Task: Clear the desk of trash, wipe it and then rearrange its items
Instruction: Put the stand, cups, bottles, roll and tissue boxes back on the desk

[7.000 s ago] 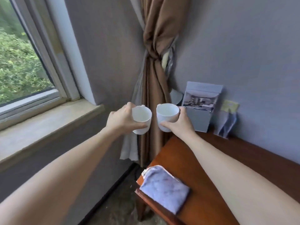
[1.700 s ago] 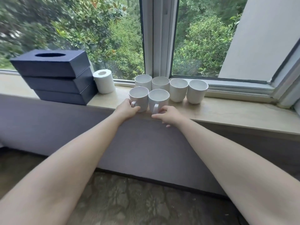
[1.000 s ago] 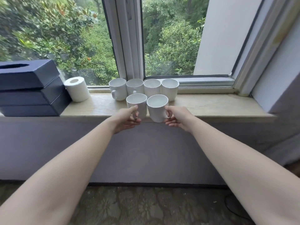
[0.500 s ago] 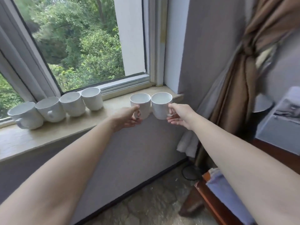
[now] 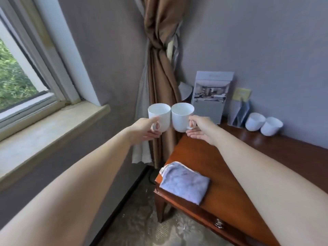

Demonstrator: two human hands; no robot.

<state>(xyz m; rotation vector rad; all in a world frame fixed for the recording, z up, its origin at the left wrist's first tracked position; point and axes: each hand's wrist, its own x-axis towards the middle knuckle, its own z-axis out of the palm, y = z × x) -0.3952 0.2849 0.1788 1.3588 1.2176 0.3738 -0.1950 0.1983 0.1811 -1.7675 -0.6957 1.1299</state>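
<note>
Gripping one white mug apiece, the left hand has its fingers curled thru the handle of the left mug and the right hand does the same w/ the right mug. Both mugs are upright in mid-air, rims touching or nearly so, just past the far-left corner of the table and in front of the tied curtain. At the wall on the table stand a back-left mug and a back-right mug, side by side, just right of a clear card holder and a brochure. A folded blue cloth lies at the near-left corner. Progress, as a judgement: no trash shows on the visible wood & it looks wiped, so prob. the last stage, rearranging. 2 mugs are placed, 2 are left to set down, and the cloth may need removing. The right arm hides part of the top. Count: 4 mugs, 1 cloth, 1 brochure, 1 holder.
</note>
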